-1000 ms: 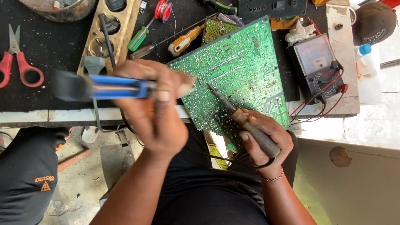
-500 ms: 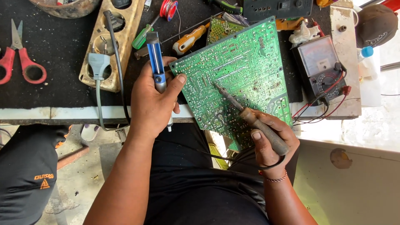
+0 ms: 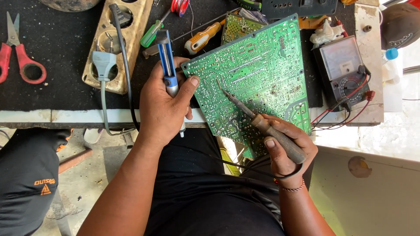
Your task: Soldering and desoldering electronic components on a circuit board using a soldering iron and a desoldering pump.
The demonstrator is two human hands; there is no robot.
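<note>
Left hand (image 3: 164, 107) now clamped around blue desoldering pump (image 3: 166, 61), barrel upright, thumb pressed against left edge of green circuit board (image 3: 258, 76). A second ago pump lay sideways, carried across in front of the board; half a second ago already turned upright; now settled and steadying the board edge. Right hand (image 3: 286, 146) gripping wooden-handled soldering iron (image 3: 258, 120), tip touching solder side near board centre — barely moved across all three frames. Board leaning tilted over front edge of black bench mat (image 3: 57, 52), lower corner down toward lap. Likely meaning: joint under heat, pump brought close but nozzle not yet at the tip. Nearby — beige socket strip (image 3: 131, 26), red scissors (image 3: 17, 59), analog multimeter (image 3: 343, 70), orange-handled screwdriver (image 3: 202, 38).
</note>
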